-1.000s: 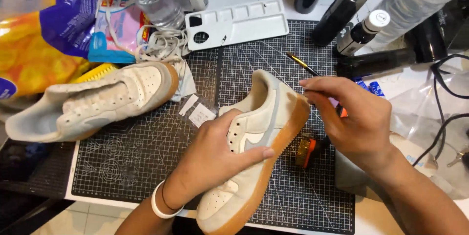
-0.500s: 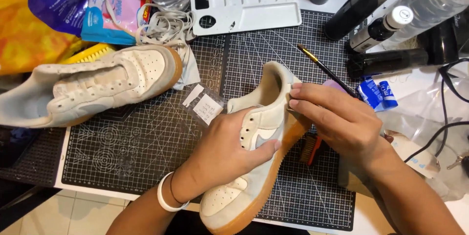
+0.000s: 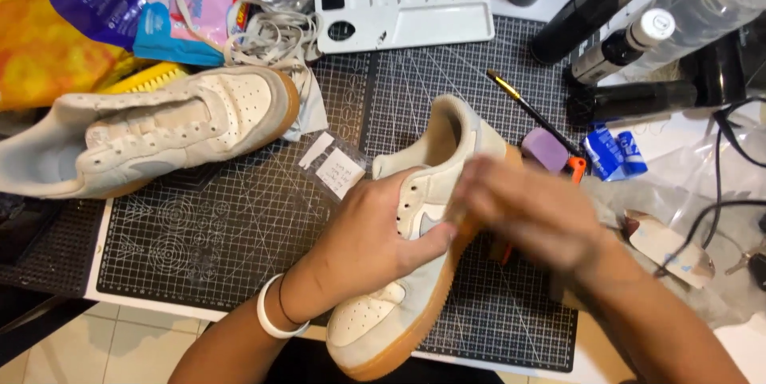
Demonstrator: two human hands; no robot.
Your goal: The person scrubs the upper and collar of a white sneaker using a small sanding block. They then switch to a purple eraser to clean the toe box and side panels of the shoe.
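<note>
Cream suede sneaker (image 3: 415, 272), gum sole, on the gridded cutting mat (image 3: 239, 224); long axis runs heel-away to toe-near. Left hand (image 3: 375, 236) clamped over its upper from the left. Right hand (image 3: 531, 212), blurred, against the sole edge on the right; grip cannot be told.

Bright, even overhead light, soft short shadows under the shoes. The right hand (image 3: 535, 212) is smeared by motion blur; the left hand (image 3: 371, 236) and mat (image 3: 231, 224) stay sharp. Faint glare on the white palette (image 3: 407, 13).
</note>
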